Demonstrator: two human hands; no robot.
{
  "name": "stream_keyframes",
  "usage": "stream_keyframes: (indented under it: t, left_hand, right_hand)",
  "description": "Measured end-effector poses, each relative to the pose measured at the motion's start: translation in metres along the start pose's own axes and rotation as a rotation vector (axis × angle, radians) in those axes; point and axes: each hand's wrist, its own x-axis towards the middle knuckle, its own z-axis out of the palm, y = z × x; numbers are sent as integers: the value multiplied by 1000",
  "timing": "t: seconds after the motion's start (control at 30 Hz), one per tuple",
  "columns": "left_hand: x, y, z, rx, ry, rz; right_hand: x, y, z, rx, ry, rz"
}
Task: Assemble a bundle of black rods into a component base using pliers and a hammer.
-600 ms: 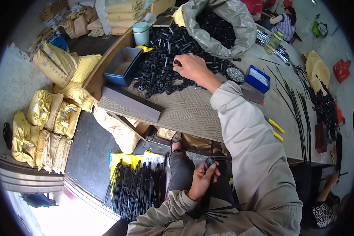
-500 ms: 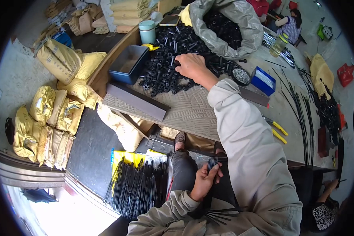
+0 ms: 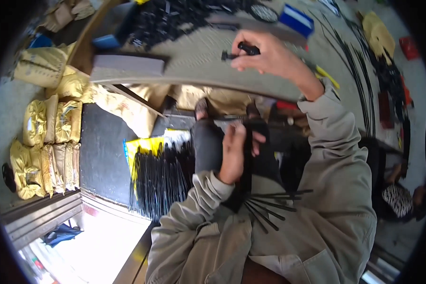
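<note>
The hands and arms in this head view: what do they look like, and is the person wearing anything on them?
Both hands are bare, without gloves: the left hand and the right hand. Both arms are covered to the wrist by the long, loose sleeves of a khaki-grey jacket, creased, with plain cuffs. No watch or rings are visible.

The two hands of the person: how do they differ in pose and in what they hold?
The right hand is raised over the grey work table, pinching a small black plastic piece in its fingers. The left hand stays low at the lap, gripping a bundle of thin black rods. Both come from grey-beige sleeves.
</note>
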Motion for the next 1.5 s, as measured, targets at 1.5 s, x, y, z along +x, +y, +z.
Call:
stream_keyframes:
  t: [1.5]
  left_hand:
    - [-51,-16,54,55,-162,135]
  right_hand:
    - [-120,54,50,837,81,-44]
